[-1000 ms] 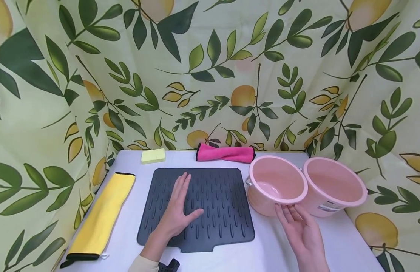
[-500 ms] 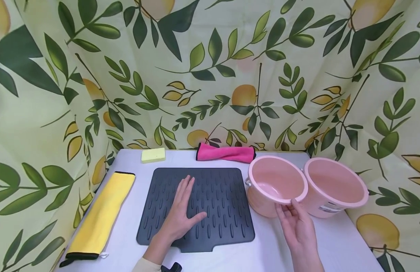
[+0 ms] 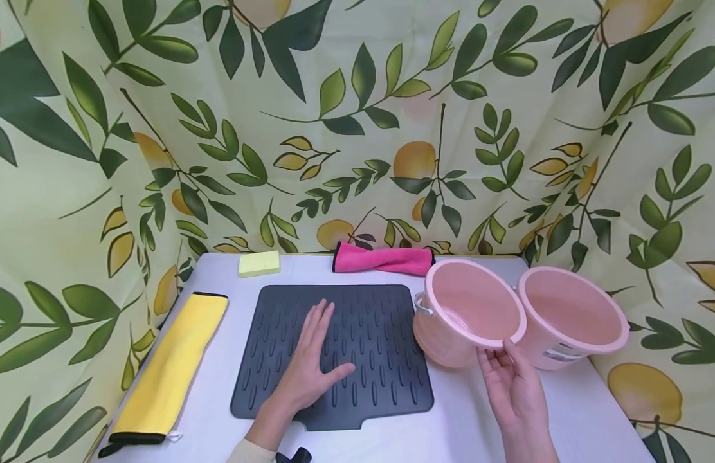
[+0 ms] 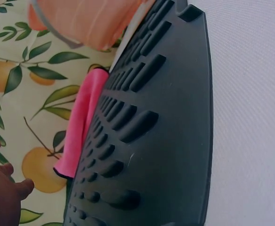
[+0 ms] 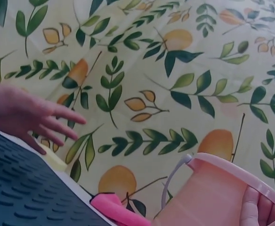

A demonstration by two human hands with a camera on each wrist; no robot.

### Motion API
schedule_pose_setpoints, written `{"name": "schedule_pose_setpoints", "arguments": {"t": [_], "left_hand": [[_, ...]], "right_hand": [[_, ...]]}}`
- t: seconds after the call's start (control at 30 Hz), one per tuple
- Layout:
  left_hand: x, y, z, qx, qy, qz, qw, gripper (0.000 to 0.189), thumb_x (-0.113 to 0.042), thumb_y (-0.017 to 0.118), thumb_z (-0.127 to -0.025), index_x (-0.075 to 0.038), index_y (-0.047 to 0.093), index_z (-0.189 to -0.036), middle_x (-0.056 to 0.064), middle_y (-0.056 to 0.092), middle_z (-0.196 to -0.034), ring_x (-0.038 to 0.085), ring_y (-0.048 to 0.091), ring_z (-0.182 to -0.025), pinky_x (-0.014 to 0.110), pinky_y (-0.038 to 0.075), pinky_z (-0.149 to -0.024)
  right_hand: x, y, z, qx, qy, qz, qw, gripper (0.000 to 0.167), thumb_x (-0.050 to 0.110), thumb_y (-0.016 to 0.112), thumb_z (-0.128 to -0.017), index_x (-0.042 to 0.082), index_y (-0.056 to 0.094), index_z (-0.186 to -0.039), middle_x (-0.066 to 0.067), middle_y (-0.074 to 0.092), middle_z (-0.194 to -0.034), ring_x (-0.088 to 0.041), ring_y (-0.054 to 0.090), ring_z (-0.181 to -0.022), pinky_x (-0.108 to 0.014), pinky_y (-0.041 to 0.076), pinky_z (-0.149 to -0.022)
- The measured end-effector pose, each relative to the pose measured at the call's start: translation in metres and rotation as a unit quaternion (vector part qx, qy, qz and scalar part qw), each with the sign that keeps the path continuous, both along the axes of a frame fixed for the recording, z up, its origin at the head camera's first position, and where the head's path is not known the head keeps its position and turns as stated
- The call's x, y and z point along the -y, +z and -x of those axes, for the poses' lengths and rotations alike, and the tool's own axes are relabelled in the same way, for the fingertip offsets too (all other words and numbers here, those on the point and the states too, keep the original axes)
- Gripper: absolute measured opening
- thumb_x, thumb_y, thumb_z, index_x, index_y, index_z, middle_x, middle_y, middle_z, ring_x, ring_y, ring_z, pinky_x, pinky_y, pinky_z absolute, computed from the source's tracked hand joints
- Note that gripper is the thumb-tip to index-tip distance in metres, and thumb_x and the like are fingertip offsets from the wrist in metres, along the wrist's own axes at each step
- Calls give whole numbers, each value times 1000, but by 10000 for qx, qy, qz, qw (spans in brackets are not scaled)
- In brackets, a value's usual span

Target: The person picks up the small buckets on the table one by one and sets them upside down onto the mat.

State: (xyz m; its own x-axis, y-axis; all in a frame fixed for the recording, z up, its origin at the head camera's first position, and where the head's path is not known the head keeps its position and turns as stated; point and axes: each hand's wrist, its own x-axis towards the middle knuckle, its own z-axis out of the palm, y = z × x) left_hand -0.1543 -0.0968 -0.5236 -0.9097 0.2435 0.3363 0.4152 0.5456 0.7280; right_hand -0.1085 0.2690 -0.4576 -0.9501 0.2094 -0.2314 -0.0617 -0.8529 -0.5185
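My right hand [image 3: 516, 392] pinches the front rim of a pink bucket [image 3: 447, 337], thumb over the rim and fingers curled beneath it. This bucket leans a little, its thin handle [image 3: 424, 304] hanging on the left side. In the right wrist view, the fingers [image 5: 251, 207] lie against the bucket wall below the rim. My left hand [image 3: 308, 370] hovers over a black ribbed mat [image 3: 386, 360] with fingers straight and thumb spread, holding nothing. A second pink bucket [image 3: 571, 308], with a label low on its front, stands right beside the first.
A rolled pink cloth [image 3: 383, 260] lies at the back of the white table [image 3: 450, 418]. Left of it is a pale yellow sponge [image 3: 259, 263]. A yellow cloth with black edging [image 3: 166, 373] stretches along the left side. Patterned fabric [image 3: 357, 193] encloses the back and sides.
The right thumb has come over the rim from beneath it. The held bucket has tipped, its lower part shifting slightly left. My left hand has drifted slightly right above the mat.
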Motion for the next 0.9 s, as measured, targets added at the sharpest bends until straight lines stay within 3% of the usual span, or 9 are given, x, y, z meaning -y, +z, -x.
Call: {"name": "schedule_pose_setpoints", "arguments": {"t": [0.1, 0.23, 0.33, 0.47, 0.63, 0.9], "left_hand": [[-1, 0, 0, -45, -34, -90, 9999, 109, -62, 76, -90, -27, 20, -175, 1, 11, -182, 42, 9, -165, 88, 24, -111], [-1, -1, 1, -55, -46, -220, 9997, 108, -65, 75, -89, -34, 18, -175, 2, 12, -182, 40, 11, -165, 87, 25, -111], [-3, -2, 2, -41, -80, -314, 9995, 108, -64, 76, -89, -36, 17, -175, 2, 12, -182, 39, 12, -165, 87, 25, -111], [-6, -3, 4, 49, -130, -486, 9987, 110, -62, 79, -87, -37, 17, -175, 0, 11, -182, 39, 12, -165, 87, 25, -112], [-9, -5, 6, 128, -162, -678, 9975, 110, -65, 81, -85, -39, 21, -174, -2, 13, -181, 39, 14, -164, 87, 25, -111], [-12, -7, 11, 174, -253, -815, 9962, 114, -64, 83, -81, -35, 24, -174, -3, 12, -182, 40, 15, -164, 86, 28, -110]], "right_hand": [[2, 3, -1, -128, 74, 615, 9980, 44, 5, 54, -112, 11, 31, -149, -8, 53, -120, -18, 59, -109, -30, 48, -114], [5, 7, -1, 27, 137, 1259, 9919, 32, 4, 54, -112, 9, 44, -143, -10, 53, -122, -20, 61, -108, -31, 49, -113], [7, 9, -3, 116, 169, 1336, 9908, 32, 7, 53, -113, 11, 47, -145, -8, 53, -126, -19, 61, -112, -30, 48, -114], [8, 9, -6, -111, 233, 1416, 9896, 30, 7, 51, -114, 9, 49, -144, -9, 53, -126, -20, 60, -113, -30, 50, -112], [12, 8, -7, -525, 462, 1916, 9790, 22, 6, 49, -114, -2, 57, -133, -14, 53, -119, -27, 62, -105, -33, 56, -105], [20, 9, -5, -781, 607, 2480, 9637, 21, 5, 49, -114, -8, 59, -127, -16, 54, -121, -32, 62, -104, -35, 58, -102]]}}
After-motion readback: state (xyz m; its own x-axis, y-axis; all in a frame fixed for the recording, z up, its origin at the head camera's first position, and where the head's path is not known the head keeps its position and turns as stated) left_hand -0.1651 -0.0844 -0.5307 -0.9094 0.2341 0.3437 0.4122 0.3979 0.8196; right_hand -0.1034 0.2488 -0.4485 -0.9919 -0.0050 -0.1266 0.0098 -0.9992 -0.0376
